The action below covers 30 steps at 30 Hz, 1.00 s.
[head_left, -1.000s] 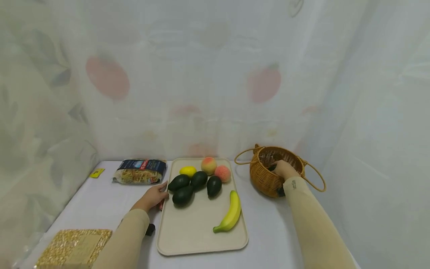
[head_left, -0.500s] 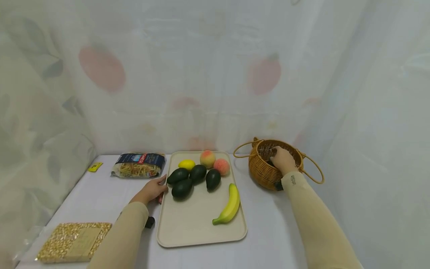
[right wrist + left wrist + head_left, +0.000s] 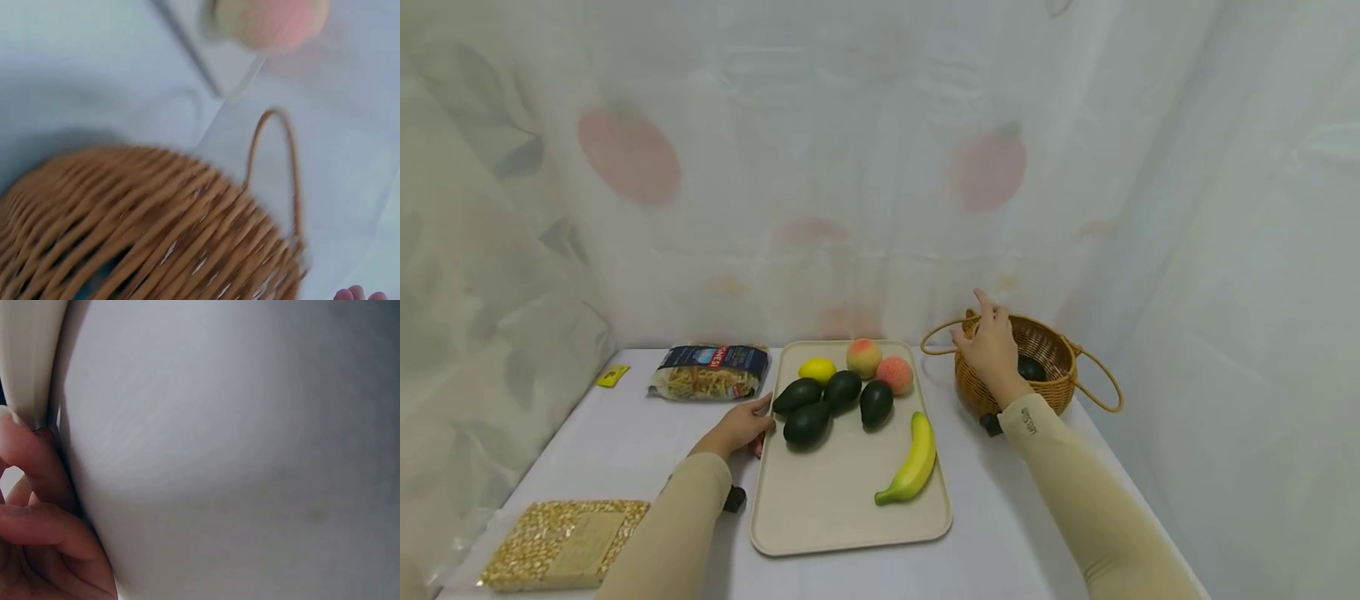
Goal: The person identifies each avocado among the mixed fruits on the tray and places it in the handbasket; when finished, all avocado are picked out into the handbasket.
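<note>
In the head view my left hand [image 3: 741,427] holds the left edge of the beige tray [image 3: 850,525]. The left wrist view shows its curled fingers [image 3: 37,462] at the tray's rim [image 3: 28,356]. My right hand [image 3: 992,346] is over the left side of the wicker basket [image 3: 1056,392], fingers spread and nothing in them. A dark avocado [image 3: 1031,368] lies inside the basket. On the tray are several dark green avocados [image 3: 807,425], a lemon [image 3: 817,370], two peaches [image 3: 864,357] and a banana [image 3: 912,467].
A bag of pasta [image 3: 709,372] lies behind my left hand, with a small yellow packet [image 3: 613,376] farther left. At the front left is a clear bag of corn kernels [image 3: 561,542]. The basket's looped handles [image 3: 1103,383] stick out on both sides. Pale curtains [image 3: 850,183] hang around the table.
My right hand has come up out of the basket and moved left with its fingers opened, leaving the avocado visible inside. The left hand stays at the tray edge.
</note>
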Motion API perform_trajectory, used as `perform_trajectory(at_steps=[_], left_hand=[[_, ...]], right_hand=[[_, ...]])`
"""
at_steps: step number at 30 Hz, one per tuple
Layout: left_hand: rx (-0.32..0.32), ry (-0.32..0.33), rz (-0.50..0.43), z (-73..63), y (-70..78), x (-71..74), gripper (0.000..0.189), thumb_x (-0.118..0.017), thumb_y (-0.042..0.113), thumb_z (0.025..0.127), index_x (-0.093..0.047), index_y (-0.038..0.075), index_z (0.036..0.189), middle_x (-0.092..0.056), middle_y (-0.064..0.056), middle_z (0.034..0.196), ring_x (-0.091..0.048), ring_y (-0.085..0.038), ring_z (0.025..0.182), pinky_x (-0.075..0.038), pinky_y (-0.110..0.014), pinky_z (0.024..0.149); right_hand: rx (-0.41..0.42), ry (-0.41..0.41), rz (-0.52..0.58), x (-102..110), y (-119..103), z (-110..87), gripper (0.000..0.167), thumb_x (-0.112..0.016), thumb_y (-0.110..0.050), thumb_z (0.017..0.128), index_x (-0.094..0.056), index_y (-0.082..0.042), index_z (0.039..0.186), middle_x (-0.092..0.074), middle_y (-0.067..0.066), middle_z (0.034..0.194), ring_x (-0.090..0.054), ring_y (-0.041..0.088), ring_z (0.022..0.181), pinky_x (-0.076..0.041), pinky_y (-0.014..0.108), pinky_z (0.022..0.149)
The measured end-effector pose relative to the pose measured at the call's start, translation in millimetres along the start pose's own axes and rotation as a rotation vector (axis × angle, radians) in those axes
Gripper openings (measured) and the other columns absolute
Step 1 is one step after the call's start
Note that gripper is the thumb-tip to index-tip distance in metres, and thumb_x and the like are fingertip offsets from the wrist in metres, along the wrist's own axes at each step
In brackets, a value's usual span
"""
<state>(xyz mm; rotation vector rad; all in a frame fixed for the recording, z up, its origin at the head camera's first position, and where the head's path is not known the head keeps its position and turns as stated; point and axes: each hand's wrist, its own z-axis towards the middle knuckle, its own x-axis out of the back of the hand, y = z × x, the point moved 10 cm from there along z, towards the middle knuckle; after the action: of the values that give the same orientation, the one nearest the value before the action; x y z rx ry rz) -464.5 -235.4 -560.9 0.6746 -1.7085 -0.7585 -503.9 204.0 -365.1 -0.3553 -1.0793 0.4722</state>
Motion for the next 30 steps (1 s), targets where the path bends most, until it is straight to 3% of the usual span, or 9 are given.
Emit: perform_trajectory(at_steps=[6, 13, 20, 23, 26, 30], left_hand=[[0.000, -0.002, 0.002, 2.9, -0.8, -3.8, 0.077, -0.061, 0.016, 0.097, -0.026, 0.001, 0.164, -0.061, -0.004, 0.054, -0.057, -0.014, 0.043, -0.043, -0.028, 0.050], [0.020, 0.004, -0.006, 0.0, -0.5, -1.0, 0.079, -0.061, 0.017, 0.096, -0.024, 0.003, 0.165, -0.062, -0.006, 0.055, -0.053, -0.014, 0.042, -0.038, -0.028, 0.049], [0.018, 0.021, -0.019, 0.9, -0.6, 2.6, 0.079, -0.061, 0.016, 0.096, -0.024, 0.003, 0.165, -0.061, -0.005, 0.055, -0.056, -0.014, 0.043, -0.038, -0.027, 0.050], [0.007, 0.015, -0.030, 1.9, -0.6, 1.8, 0.079, -0.061, 0.015, 0.096, -0.024, 0.002, 0.165, -0.062, -0.005, 0.055, -0.057, -0.014, 0.043, -0.038, -0.027, 0.050], [-0.004, 0.013, -0.030, 2.5, -0.6, 1.3, 0.079, -0.060, 0.015, 0.096, -0.024, 0.000, 0.164, -0.062, -0.004, 0.055, -0.057, -0.014, 0.043, -0.037, -0.026, 0.050], [-0.007, 0.007, -0.016, 1.5, -1.1, 0.0, 0.078, -0.059, 0.016, 0.097, -0.024, 0.001, 0.165, -0.061, -0.005, 0.054, -0.054, -0.013, 0.042, -0.037, -0.027, 0.049]], right_hand=[[0.112, 0.008, 0.036, -17, -41, -13.0, 0.089, -0.080, -0.036, 0.093, -0.030, -0.026, 0.166, -0.042, 0.024, 0.144, -0.054, 0.044, 0.120, -0.054, 0.057, 0.076], [0.187, -0.107, 0.056, -53, -79, -35.2, 0.090, -0.082, -0.035, 0.092, -0.031, -0.028, 0.165, -0.043, 0.022, 0.145, -0.064, 0.034, 0.093, -0.054, 0.042, 0.061], [0.238, -0.204, 0.030, -88, -102, -55.7, 0.091, -0.085, -0.038, 0.088, -0.034, -0.029, 0.163, -0.045, 0.020, 0.147, -0.058, 0.039, 0.121, -0.057, 0.052, 0.086], [0.261, -0.228, 0.033, -101, -107, -64.1, 0.090, -0.086, -0.038, 0.087, -0.038, -0.027, 0.162, -0.046, 0.019, 0.147, -0.057, 0.039, 0.124, -0.056, 0.056, 0.089], [0.285, -0.261, 0.004, -114, -110, -72.6, 0.089, -0.086, -0.041, 0.087, -0.039, -0.025, 0.161, -0.047, 0.019, 0.146, -0.057, 0.036, 0.122, -0.056, 0.052, 0.087], [0.328, -0.311, -0.054, -131, -112, -83.3, 0.089, -0.085, -0.044, 0.087, -0.041, -0.022, 0.160, -0.048, 0.019, 0.143, -0.054, 0.034, 0.125, -0.054, 0.048, 0.093]])
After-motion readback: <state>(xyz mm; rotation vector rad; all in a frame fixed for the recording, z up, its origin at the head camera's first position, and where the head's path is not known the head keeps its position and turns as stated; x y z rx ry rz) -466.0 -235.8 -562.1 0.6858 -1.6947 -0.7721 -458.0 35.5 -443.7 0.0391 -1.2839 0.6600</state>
